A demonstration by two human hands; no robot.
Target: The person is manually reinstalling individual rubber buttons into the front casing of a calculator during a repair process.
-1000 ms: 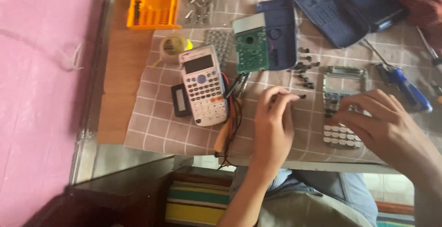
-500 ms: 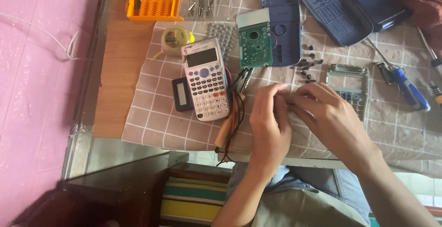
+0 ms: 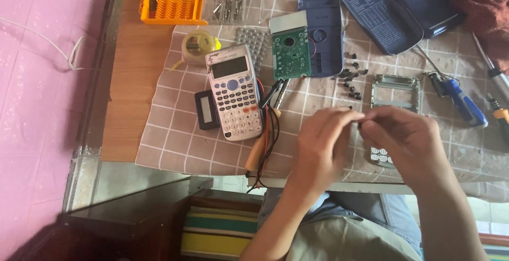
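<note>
Calculator (image 3: 235, 91) at centre on checked cloth (image 3: 175, 134); circuit board (image 3: 290, 51) at its 2 o'clock, bit holder (image 3: 172, 4) at 11, hands (image 3: 323, 144) at 4.

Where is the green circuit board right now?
In the head view, the green circuit board lies on the checked cloth near the top centre, overlapping the dark blue calculator back shell, up and right of the white calculator.
</note>
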